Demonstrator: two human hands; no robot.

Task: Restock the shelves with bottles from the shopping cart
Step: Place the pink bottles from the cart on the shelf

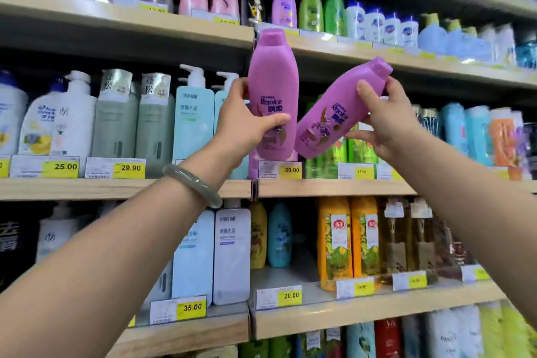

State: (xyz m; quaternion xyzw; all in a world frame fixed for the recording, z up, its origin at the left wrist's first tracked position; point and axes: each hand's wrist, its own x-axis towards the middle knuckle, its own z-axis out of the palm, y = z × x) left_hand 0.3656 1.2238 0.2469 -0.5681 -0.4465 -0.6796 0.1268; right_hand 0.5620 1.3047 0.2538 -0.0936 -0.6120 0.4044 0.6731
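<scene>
The left forearm point(101, 256) reached up from the lower left corner, nearest the lens, with a pale green bangle point(193, 184) round the wrist. The left hand point(247, 128) gripped an upright purple bottle point(273, 81) (the label read Rejoice), with the thumb across the front of the label and the fingers curled round the far side. That bottle hung in the air directly above the yellow 20.00 price tag point(291, 170), cap uppermost, its base just over the tag.

The right hand point(386, 122) held a tilted purple bottle point(334, 113) above and to the right of the tag. Its cap pointed up and to the right, and its base sat just beside the upright one's lower side. The thumb lay on top near the neck and the fingers wrapped underneath. Neither bottle rested on the middle shelf point(334, 187), whose front edge carried the tag.

Just left of the tag, a strip of purple showed below the left hand's bottle. It was possibly another of the same kind standing on the shelf, though most of it was hidden.

Right of the tag stood green bottles point(357, 151), and left of it pale blue pump bottles point(193, 122). One shelf below the tag, orange bottles point(334, 241) stood to the right. High above the tag, on the upper shelf, a small purple bottle point(284, 6) stood upright.
</scene>
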